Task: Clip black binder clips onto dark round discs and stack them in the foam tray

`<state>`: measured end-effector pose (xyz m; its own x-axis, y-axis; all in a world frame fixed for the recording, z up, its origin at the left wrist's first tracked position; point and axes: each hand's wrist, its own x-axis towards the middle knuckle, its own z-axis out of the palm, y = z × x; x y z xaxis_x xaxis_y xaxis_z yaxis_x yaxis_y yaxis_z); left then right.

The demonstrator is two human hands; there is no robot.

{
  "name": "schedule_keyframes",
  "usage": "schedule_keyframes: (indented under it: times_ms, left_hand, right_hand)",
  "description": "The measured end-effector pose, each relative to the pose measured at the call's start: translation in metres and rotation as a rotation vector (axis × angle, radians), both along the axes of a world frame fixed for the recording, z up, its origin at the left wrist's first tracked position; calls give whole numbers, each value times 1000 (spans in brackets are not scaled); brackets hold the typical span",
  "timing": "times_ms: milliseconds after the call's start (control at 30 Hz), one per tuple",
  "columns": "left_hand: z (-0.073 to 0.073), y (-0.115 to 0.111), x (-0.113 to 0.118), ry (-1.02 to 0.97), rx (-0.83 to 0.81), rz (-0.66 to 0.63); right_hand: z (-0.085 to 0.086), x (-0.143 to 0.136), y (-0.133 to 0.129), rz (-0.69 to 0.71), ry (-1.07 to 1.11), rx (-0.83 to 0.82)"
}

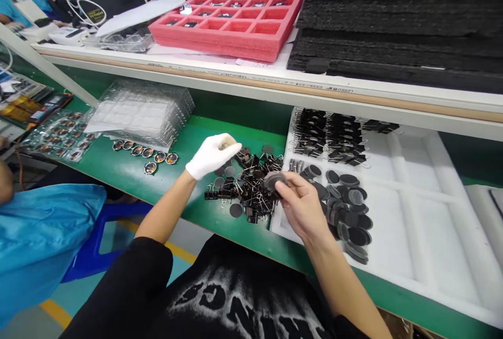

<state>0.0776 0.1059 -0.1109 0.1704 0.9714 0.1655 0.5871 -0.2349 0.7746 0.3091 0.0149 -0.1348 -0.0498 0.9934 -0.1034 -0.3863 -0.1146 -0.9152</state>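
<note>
Over a green bench (181, 140) at mid-frame: white-gloved left hand (212, 154), bare right hand (304, 200).
At frame left, round silver-rimmed pieces with dark-orange faces (160, 157) sit in a loose row, perhaps to keep them apart. Near centre, the left hand curls at the edge of a heap of black wire-handled binder clips (255, 187) (whether its fingertips grip anything, I cannot tell). Right of centre, the right hand clamps dark grey round discs (274, 180), thumb pressed to them as if for steadiness, near a white compartmented tray (396, 234) bearing similar discs (358, 236).
</note>
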Motion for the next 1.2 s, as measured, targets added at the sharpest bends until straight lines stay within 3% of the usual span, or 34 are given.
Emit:
schedule_keyframes:
  times_ms: [133, 267, 500, 767, 900, 1000, 1100, 1200]
  left_hand:
    - [8, -44, 35, -309, -2, 98]
    - [8, -69, 40, -262, 32, -12]
    - [26, -65, 15, 251, 104, -326]
    - [27, -63, 18, 264, 84, -524]
    - [23, -65, 20, 267, 156, -487]
    - [20, -65, 18, 260, 139, -445]
    - [16, -64, 13, 251, 104, -474]
    - [11, -65, 11, 286, 91, -528]
  right_hand:
    - [1, -10, -2, 66, -136, 172]
    - [6, -6, -3, 48, -176, 277]
    - [6, 16, -9, 150, -289, 413]
    - [2, 25, -12, 278, -382, 435]
    - [6, 28, -10, 295, -367, 459]
    - [13, 35, -6, 173, -386, 438]
    - [23, 47, -1, 142, -538, 381]
    - [34, 57, 2, 214, -733, 413]
